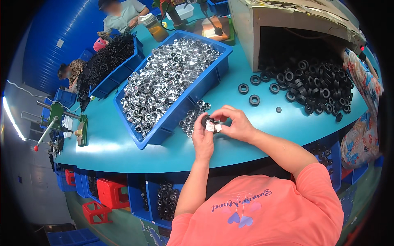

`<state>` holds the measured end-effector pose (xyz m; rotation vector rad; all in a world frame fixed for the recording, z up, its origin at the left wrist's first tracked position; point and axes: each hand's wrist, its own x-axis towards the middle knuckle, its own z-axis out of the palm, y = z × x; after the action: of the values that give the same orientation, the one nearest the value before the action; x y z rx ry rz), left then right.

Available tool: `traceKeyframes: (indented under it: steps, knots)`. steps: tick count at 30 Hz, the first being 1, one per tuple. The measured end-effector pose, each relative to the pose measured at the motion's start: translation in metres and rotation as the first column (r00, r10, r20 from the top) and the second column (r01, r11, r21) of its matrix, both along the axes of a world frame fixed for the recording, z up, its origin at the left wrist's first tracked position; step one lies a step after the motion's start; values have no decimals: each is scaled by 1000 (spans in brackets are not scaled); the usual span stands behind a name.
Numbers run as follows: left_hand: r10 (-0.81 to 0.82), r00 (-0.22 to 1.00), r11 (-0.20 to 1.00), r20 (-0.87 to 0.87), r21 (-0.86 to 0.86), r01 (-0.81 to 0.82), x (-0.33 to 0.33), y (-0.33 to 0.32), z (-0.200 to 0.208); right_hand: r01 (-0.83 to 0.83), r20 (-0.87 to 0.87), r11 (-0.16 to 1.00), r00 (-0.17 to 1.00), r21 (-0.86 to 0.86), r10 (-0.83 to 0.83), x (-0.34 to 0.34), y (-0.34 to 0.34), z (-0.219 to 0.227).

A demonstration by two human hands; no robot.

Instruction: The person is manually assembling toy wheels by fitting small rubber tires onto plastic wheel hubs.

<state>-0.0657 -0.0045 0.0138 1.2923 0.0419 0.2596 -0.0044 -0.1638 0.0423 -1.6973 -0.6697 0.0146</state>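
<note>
Close in front of my chest, both hands meet over a small black tyre (207,119). My left hand (202,141) is closed round it from the left. From the right, the bent fingers and thumb of my right hand (239,126) pinch at its edge. White wrapping covers both thumb tips. Something shiny shows inside the tyre, mostly hidden by my fingers. Just beyond my left hand lies a small pile of chrome wheel rims (189,121). Several loose black tyres (254,100) lie beyond my right hand.
A blue tub (164,130) heaped with chrome rims stands left of centre. At right, black tyres (316,84) spill from an open-fronted box (244,28). A green hand press (55,119) stands far left. Another person (123,16) sits across the table, near a tub of black parts (113,55).
</note>
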Motion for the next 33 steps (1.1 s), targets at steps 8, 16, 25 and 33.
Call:
traceKeyframes:
  steps: [8, 16, 25, 33]
  knots:
    - [-28, 999, 997, -32, 67, 30, -5, 3, 0, -207, -337, 973, 913, 100, 229, 12, -6, -15]
    - [45, 998, 990, -46, 137, -38, -4, -5, 8, -156, -377, 966, 899, 205, 225, 8, -6, -24]
    - [78, 994, 980, -77, 191, -62, -5, -2, 8, -106, -277, 991, 953, 86, 126, -1, -3, -15]
    - [23, 994, 997, -103, 77, -15, 1, 4, 6, -80, -413, 990, 902, 118, 122, 5, 2, -20]
